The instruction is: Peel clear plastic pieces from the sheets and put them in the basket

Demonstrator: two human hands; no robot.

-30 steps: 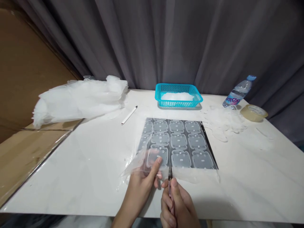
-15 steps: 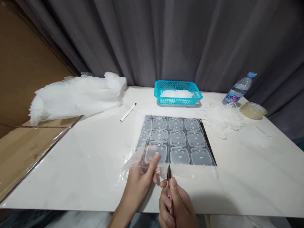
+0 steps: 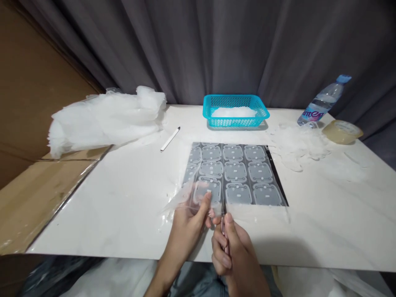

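Observation:
A clear plastic sheet [image 3: 236, 193] with rows of rounded-square outlines lies over a dark backing [image 3: 276, 177], which shows bare as a strip on the right. My left hand [image 3: 190, 218] pinches the sheet's near left part, thumb on top of one square and fingers beneath, lifting that corner off the table. Close to its right, my right hand [image 3: 232, 247] is closed round pink-handled thread snips [image 3: 224, 235]. Their dark blades point away from me at the sheet's near edge, between two columns of squares. Whether the blades are apart is hard to make out.
Behind the sheet stands a turquoise basket [image 3: 236, 121] with white material inside. A white pen [image 3: 170, 139] and a stack of whitish sheets [image 3: 107, 119] are left. A tilted water bottle [image 3: 323, 101], tape roll [image 3: 342, 132] and clear scraps [image 3: 301, 144] are right. Cardboard [image 3: 62, 187] borders the left.
The snips have moved forward, so their blades now reach over the sheet's near edge between the columns. My left hand keeps its hold. The whole view has shifted slightly.

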